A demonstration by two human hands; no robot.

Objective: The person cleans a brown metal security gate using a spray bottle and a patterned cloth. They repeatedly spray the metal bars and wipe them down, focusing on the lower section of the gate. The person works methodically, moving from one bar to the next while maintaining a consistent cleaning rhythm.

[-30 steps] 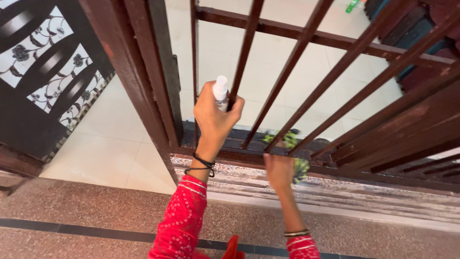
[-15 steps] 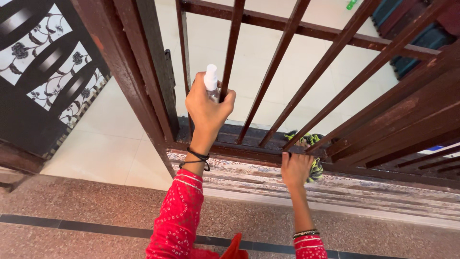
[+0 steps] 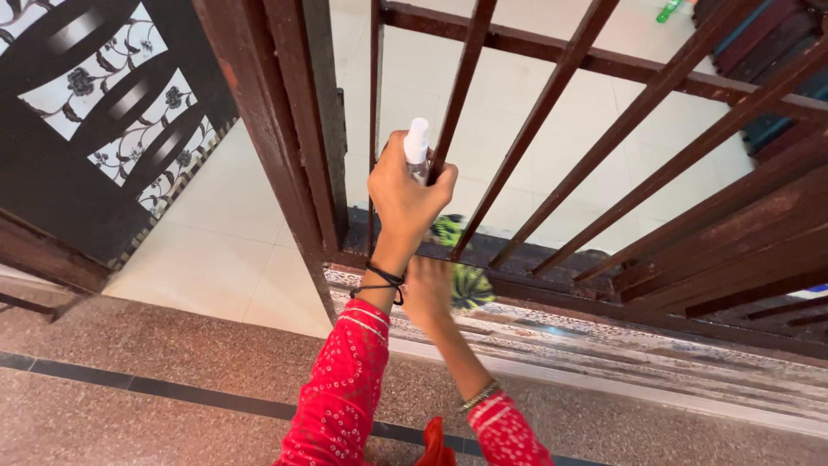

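A dark brown metal gate (image 3: 552, 155) of slanting bars fills the view, its bottom rail (image 3: 604, 298) running just above a patterned threshold. The left hand (image 3: 405, 194) is clamped around a small white spray bottle (image 3: 417, 147), raised beside one bar; what the bottle contains cannot be told. Below it, the right hand (image 3: 429, 289) grips a green and yellow cloth (image 3: 466, 280) pressed against the rail.

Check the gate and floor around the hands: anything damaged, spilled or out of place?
The brown gate frame shows worn, rust-coloured patches. A green bottle lies alone on the pale floor beyond the bars. No spill is visible.
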